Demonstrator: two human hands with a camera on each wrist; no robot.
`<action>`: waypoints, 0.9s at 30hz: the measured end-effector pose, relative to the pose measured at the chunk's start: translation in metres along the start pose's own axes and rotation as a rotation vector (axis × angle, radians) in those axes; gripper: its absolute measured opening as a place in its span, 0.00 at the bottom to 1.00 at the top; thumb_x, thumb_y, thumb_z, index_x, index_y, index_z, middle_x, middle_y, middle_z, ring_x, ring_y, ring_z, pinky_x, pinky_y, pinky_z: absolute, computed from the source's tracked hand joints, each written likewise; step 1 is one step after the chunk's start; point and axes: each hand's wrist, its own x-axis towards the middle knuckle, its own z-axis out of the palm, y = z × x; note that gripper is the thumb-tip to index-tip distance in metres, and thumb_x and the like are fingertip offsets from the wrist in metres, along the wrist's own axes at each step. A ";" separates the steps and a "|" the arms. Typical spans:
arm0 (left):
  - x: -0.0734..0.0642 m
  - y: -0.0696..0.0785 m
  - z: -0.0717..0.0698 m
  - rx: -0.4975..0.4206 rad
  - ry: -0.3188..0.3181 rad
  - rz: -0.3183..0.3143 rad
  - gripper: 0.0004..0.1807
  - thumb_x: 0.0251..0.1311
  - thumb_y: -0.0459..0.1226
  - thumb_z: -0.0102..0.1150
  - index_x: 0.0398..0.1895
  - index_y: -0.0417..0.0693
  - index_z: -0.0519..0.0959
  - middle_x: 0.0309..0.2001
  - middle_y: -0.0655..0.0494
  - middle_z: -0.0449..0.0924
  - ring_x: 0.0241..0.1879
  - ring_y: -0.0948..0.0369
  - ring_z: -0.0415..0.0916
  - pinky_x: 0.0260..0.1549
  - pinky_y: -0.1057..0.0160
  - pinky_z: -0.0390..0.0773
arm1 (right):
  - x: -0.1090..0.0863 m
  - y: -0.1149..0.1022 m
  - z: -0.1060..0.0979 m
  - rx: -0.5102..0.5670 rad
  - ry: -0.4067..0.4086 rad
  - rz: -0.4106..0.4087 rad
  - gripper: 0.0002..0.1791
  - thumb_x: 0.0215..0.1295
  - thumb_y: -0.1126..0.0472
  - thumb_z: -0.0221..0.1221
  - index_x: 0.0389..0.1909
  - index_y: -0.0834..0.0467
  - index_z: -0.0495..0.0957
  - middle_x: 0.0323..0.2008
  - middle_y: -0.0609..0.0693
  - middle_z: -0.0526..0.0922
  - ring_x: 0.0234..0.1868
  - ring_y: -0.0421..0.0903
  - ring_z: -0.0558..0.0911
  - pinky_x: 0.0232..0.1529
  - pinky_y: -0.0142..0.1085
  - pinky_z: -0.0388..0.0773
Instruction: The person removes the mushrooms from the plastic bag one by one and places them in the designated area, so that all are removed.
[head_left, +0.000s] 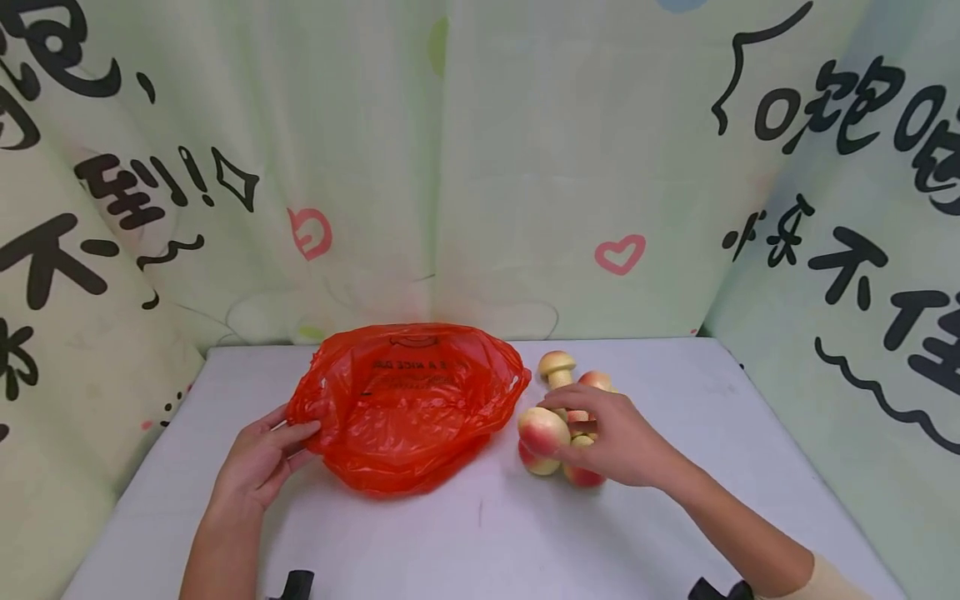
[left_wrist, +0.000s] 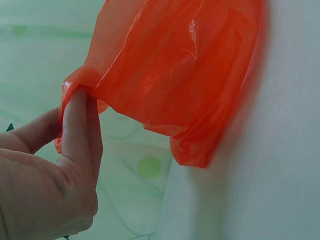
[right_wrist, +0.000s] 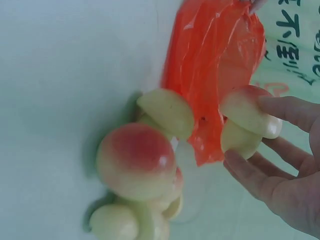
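My left hand (head_left: pixel 258 458) pinches the left rim of a red plastic bag (head_left: pixel 412 450), thumb on one side and fingers on the other in the left wrist view. The bag's mouth gapes toward me, with dark printing on its back wall. On the right, my right hand (head_left: pixel 615 433) holds a red-and-cream mushroom (right_wrist: pixel 247 112) between thumb and fingertips, its stem showing in the right wrist view. Beneath and beside that hand lie several similar mushrooms (right_wrist: pixel 137 160), partly hidden by it in the head view. A tan-capped mushroom (head_left: pixel 557 367) stands behind them.
A white table (head_left: pixel 480 542) carries everything. Pale green curtains (head_left: pixel 517 167) with black lettering and a pink heart hang behind it and along both sides. Small black objects (head_left: pixel 296 585) show at the front edge of the head view.
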 end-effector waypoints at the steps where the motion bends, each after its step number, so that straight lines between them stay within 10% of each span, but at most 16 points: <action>1: 0.000 0.000 0.000 -0.002 -0.001 -0.001 0.44 0.72 0.40 0.64 0.85 0.54 0.52 0.75 0.49 0.62 0.47 0.67 0.83 0.52 0.65 0.85 | -0.006 0.002 -0.004 0.017 0.009 0.011 0.24 0.60 0.61 0.74 0.58 0.46 0.83 0.55 0.42 0.85 0.60 0.50 0.80 0.55 0.49 0.87; 27: 0.002 -0.002 0.001 -0.017 -0.008 -0.009 0.44 0.71 0.39 0.64 0.85 0.54 0.53 0.69 0.52 0.68 0.46 0.68 0.85 0.52 0.65 0.85 | -0.085 0.054 -0.045 -0.072 0.067 0.168 0.27 0.54 0.59 0.78 0.57 0.53 0.83 0.56 0.51 0.83 0.53 0.30 0.79 0.47 0.40 0.89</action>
